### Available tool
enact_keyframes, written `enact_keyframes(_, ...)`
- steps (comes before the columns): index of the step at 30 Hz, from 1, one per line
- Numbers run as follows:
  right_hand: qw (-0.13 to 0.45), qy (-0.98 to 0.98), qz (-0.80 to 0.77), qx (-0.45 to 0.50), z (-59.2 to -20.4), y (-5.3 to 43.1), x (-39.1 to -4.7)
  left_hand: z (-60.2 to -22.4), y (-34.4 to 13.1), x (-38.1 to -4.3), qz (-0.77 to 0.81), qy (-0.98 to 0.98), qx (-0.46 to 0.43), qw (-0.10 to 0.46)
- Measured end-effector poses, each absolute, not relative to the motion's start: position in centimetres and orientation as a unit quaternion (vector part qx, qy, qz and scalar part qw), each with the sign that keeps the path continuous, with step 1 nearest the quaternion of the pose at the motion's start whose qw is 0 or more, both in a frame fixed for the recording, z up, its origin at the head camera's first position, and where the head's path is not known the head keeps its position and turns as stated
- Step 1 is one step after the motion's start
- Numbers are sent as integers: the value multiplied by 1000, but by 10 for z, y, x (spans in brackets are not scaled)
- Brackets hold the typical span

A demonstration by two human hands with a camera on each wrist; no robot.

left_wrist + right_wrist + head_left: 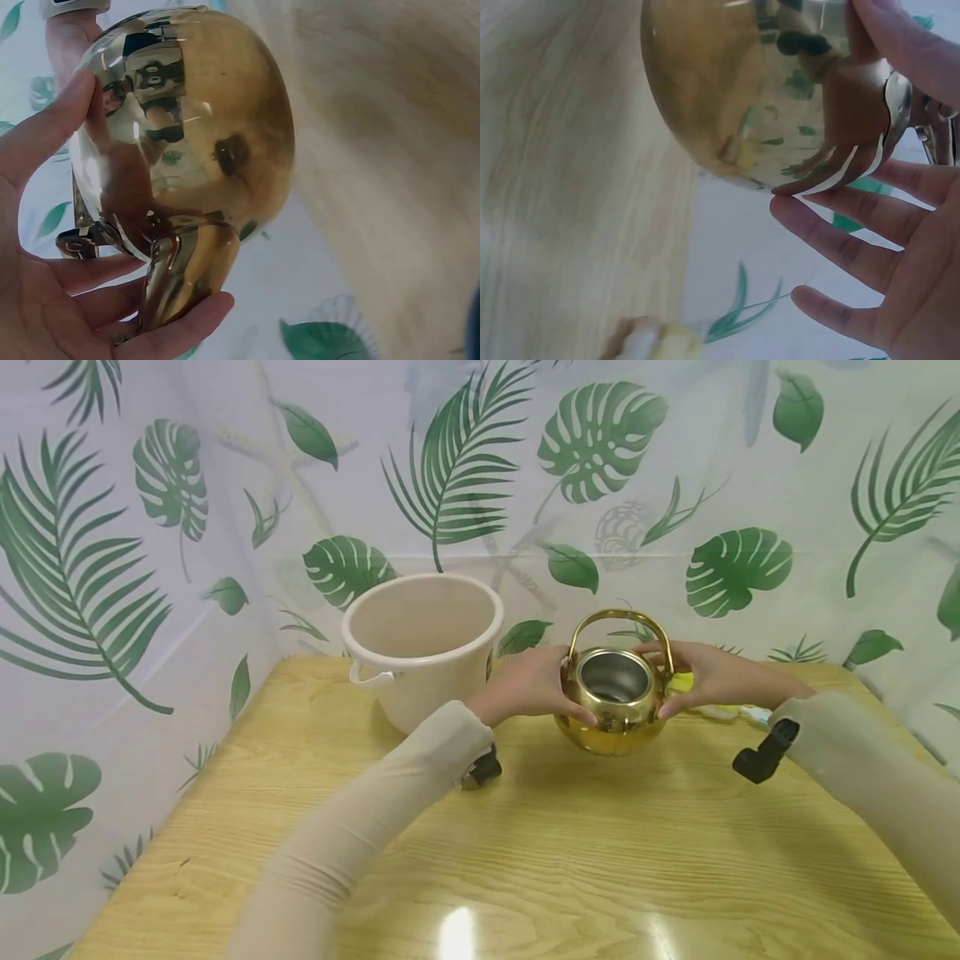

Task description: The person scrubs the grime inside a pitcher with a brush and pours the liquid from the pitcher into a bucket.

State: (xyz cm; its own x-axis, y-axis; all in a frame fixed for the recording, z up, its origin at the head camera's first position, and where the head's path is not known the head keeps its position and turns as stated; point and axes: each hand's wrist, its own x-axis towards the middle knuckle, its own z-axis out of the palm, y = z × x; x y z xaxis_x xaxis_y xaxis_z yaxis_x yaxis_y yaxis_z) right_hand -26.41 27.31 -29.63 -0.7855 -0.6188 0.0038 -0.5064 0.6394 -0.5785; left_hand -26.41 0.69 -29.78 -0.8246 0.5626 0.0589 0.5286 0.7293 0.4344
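A shiny gold teapot point(611, 735) with a raised loop handle point(621, 613) is held between both hands over the wooden table. Its top is uncovered, showing a grey metal interior. My left hand point(534, 683) grips the left side, thumb on the front of the round body. In the left wrist view, the fingers of that hand reach around the short spout point(191, 270). On the opposite side, my right hand point(708, 675) holds the body with its thumb in front and fingers spread behind. The right wrist view shows a fingertip against the teapot's curved wall point(727, 90).
A cream bucket point(431, 685) with a white side handle stands left of the teapot, near the back edge. Small yellow and white items point(718, 712) lie behind the right hand. Leaf-patterned cloth point(480, 527) hangs behind the wooden table point(525, 852).
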Motion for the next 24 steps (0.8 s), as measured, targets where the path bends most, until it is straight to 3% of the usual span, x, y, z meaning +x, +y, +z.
enact_keyframes(11,109,904,-293,-293,-332,281,-274,-331,13,-269,244,922,297,39)
enact_keyframes(24,144,883,-332,-299,-347,287,-288,-348,22,-277,225,938,259,48)
